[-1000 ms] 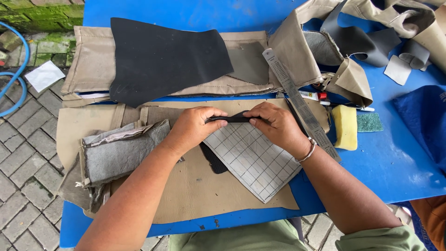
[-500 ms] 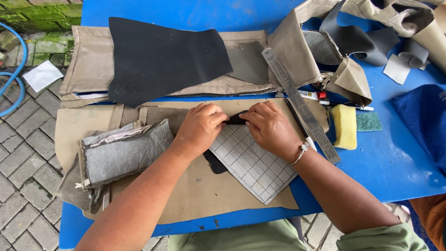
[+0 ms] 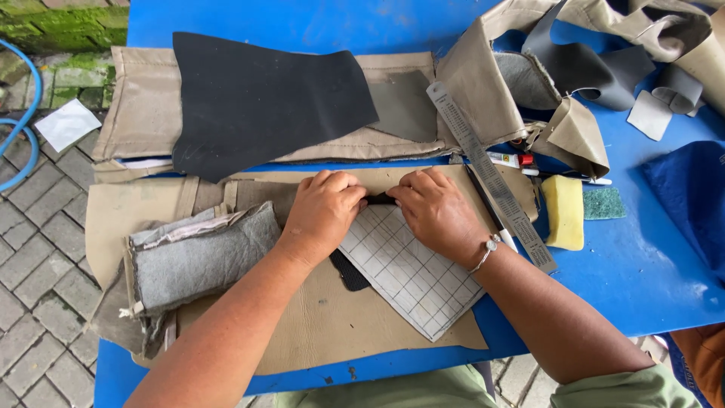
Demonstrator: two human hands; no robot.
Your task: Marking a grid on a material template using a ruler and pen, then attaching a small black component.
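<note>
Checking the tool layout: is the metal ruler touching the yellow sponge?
Apart. The head view shows a strip of blue table between the ruler and the yellow sponge along the sponge's left edge.

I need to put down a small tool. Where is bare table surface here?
Bare blue table lies right of the metal ruler, below the yellow sponge. Another strip runs along the far edge above the black leather sheet. The middle is crowded: both hands press on the gridded piece.

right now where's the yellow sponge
In the head view the yellow sponge lies on the blue table to the right of the right hand, between the metal ruler and a green scouring pad.
</note>
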